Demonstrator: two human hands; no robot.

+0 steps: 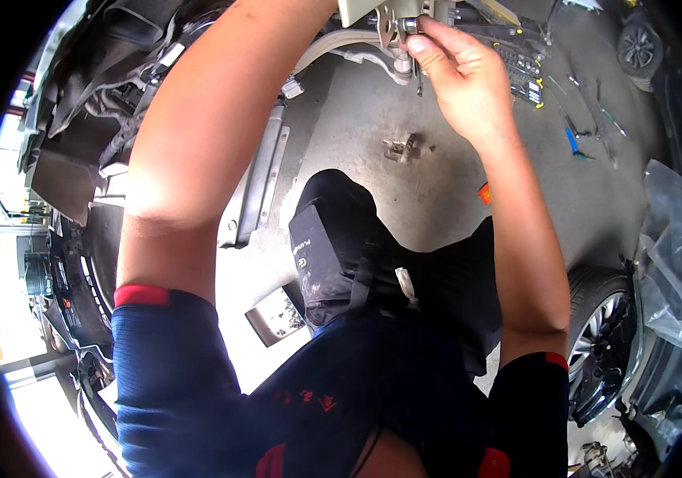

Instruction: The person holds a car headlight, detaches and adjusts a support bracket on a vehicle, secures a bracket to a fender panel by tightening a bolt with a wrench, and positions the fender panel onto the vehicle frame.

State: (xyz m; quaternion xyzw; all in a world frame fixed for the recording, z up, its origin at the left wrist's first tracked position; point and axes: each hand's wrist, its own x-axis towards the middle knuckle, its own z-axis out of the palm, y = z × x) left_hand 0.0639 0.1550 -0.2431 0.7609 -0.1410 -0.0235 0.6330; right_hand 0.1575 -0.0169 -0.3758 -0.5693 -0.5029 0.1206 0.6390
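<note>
My right hand (pixel 468 80) is at the top of the head view, thumb and fingers pinched round a small silver cylindrical part (pixel 410 25). The part sits against a metal bracket (pixel 387 25) with holes in it. Whether it is a socket or a bolt head, I cannot tell. Just below the bracket hangs a jointed metal fitting (pixel 403 65) with a thin stem beside it. My left forearm (pixel 213 103) reaches up past the top edge, so the left hand is out of sight.
Vehicle parts and wiring (pixel 110 103) crowd the left. On the floor lie an open black tool case (pixel 526 80), a blue-handled tool (pixel 572 142) and a long metal panel (pixel 259 183). A box of small parts (pixel 277 316) is near my legs; a wheel (pixel 602 334) and plastic sheeting (pixel 680 263) are right.
</note>
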